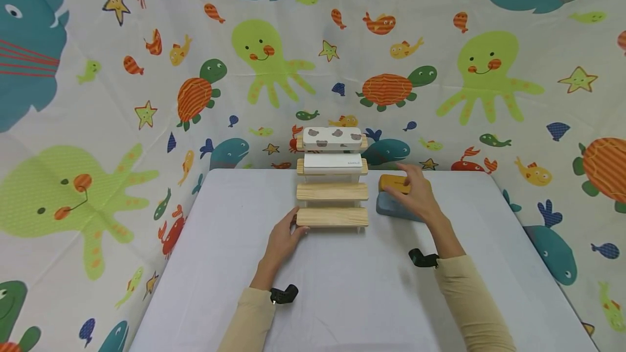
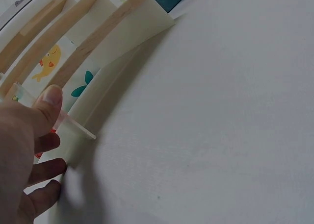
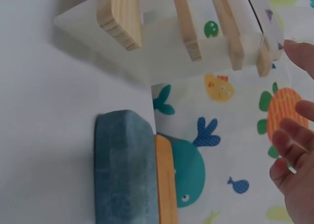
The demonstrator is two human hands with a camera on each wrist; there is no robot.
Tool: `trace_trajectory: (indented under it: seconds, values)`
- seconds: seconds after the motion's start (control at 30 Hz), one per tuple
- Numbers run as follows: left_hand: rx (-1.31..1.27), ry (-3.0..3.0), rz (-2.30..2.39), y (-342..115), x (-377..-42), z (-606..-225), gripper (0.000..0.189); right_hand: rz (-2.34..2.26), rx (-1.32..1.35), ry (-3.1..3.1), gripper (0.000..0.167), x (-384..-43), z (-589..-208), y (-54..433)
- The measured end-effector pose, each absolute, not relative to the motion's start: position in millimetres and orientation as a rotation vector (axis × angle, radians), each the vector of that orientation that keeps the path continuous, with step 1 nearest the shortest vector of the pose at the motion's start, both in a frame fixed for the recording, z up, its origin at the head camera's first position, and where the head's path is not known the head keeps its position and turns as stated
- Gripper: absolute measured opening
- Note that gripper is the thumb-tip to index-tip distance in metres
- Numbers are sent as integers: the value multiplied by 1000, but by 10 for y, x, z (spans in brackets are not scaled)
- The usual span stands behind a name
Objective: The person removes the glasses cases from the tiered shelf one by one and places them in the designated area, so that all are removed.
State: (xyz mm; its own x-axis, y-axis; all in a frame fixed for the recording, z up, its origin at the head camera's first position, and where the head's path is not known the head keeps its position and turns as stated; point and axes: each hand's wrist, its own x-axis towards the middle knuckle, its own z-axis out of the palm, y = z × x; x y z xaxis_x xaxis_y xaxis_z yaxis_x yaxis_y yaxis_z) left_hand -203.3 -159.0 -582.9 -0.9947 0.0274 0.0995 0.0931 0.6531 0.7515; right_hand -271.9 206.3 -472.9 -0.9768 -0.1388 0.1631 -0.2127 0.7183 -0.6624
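A stepped display stand with wooden shelves [image 1: 332, 217] and pale side panels stands at the table's middle. My left hand [image 1: 283, 239] grips its front left corner; in the left wrist view the thumb [image 2: 51, 99] lies at the bottom shelf's end. My right hand [image 1: 415, 195] hovers over two glasses cases right of the stand, fingers spread and holding nothing. The blue-grey case [image 3: 125, 170] lies in front of the mustard-yellow case [image 1: 390, 182], partly covered by the hand in the head view. A white case with brown-grey patches [image 1: 332, 138] sits on the top shelf, a plain white case [image 1: 330, 163] one shelf below.
The stand's two lower shelves show bare wood. A white cloth covers the table [image 1: 342, 297]. Behind and at both sides hangs a curtain [image 1: 313, 69] printed with sea animals. Each wrist wears a small black camera [image 1: 285, 294].
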Motion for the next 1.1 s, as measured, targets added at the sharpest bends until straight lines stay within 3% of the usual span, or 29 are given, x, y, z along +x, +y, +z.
trace_trajectory:
  seconds: [0.53, 1.1]
  values:
    - [-85, -2781, -1283, -1563, -1994, -5813, 71, 1101, 354, -2827, 82, -2764, -4659, 1830]
    - [-80, -2787, -1266, -1546, -1977, -5832, 71, 1091, 493, -2782, 73, -2889, -4701, 1701]
